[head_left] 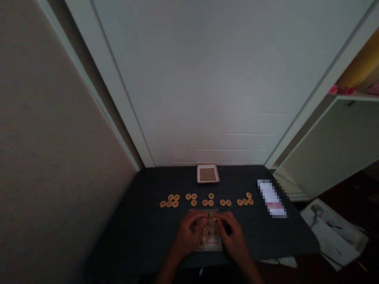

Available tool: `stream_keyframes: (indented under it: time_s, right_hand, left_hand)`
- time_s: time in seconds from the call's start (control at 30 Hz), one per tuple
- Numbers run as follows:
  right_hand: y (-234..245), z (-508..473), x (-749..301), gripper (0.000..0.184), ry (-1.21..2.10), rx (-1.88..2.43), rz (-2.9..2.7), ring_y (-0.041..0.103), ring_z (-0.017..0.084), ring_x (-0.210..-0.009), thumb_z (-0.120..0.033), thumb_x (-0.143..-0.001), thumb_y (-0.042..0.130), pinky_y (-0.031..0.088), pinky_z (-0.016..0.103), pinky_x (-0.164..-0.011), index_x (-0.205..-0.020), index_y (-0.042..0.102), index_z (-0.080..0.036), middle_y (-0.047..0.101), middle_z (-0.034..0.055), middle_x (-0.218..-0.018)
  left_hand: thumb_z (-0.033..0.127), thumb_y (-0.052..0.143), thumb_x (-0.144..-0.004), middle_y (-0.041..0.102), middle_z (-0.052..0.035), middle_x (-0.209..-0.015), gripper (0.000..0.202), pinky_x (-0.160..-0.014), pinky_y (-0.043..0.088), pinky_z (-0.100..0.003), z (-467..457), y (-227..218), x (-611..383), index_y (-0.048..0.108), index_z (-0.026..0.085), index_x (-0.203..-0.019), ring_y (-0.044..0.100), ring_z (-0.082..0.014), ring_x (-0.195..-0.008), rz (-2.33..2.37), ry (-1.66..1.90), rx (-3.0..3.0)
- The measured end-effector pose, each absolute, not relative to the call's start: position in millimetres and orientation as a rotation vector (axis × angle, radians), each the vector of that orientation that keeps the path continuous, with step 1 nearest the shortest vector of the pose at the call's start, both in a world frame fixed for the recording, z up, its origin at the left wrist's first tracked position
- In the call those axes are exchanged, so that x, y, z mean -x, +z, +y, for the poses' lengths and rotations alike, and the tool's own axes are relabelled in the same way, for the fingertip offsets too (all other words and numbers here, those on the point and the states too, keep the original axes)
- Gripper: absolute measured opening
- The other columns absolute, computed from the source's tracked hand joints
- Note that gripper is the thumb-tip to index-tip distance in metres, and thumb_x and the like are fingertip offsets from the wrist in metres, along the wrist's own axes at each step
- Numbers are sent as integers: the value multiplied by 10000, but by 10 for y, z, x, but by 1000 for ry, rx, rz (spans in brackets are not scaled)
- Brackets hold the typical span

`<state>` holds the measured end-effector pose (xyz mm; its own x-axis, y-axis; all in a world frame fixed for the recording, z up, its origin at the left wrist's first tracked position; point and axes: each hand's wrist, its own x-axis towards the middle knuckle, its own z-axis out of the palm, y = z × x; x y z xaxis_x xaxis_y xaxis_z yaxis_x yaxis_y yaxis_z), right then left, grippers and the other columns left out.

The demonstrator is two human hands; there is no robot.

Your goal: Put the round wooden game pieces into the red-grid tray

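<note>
A shallow light-coloured box (213, 248) lies near the front of the dark table, with several round Chinese chess pieces (209, 232) in it. My left hand (188, 230) curls over the box's left side, thumb and fingertips drawn close together; what they pinch is hidden. From the right, my right hand (235, 233) reaches over the box, its thumb and index finger closed at a piece by the far edge. Beyond both hands, small groups of red-marked Chinese chess pieces (169, 204) form a loose row.
An open tray or lid (208, 182) with a brown inside stands at the back of the dark table (133, 228). On the right lies a pixelated phone-like object (271, 198). A white panel (207, 79) rises behind the table. Papers (334, 232) lie beyond its right edge.
</note>
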<state>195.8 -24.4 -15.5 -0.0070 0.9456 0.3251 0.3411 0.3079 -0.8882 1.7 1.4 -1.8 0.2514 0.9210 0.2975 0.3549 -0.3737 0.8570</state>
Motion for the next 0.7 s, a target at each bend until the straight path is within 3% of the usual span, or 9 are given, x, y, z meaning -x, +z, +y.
stream_keyframes:
  time_s: [0.23,0.4,0.5,0.7]
  right_hand:
    - [-98,-365,-1972,135,737,1293,-1606,641,210,-891,-321,-946,612,514,314,-804,-946,727,-250,706,44,-921]
    - [-68,-505,-1952,80,709,1331,-1710,638,209,-876,-301,-915,663,518,318,-800,-896,722,-251,702,33,-877]
    - [-80,-555,-1924,60,655,1359,-1755,635,209,-866,-291,-901,679,519,320,-798,-881,715,-247,686,32,-855]
    - [-85,-599,-1840,40,501,1420,-1868,615,218,-864,-251,-883,699,490,330,-792,-850,721,-254,696,29,-825]
  left_hand:
    - [285,623,-921,610,-62,-1354,258,-1094,452,-488,-149,83,195,684,302,-1172,517,-269,-1303,1210,950,-2112]
    - [332,747,-816,444,-55,-1537,605,-1133,411,-541,-306,47,328,532,333,-1382,383,-316,-1422,1238,777,-2260]
    - [328,829,-719,397,-48,-1572,776,-1148,390,-555,-344,12,336,491,340,-1418,344,-335,-1443,1228,716,-2327]
    - [343,788,-773,422,-36,-1557,627,-1133,415,-543,-350,15,297,554,341,-1355,367,-326,-1432,1255,735,-2367]
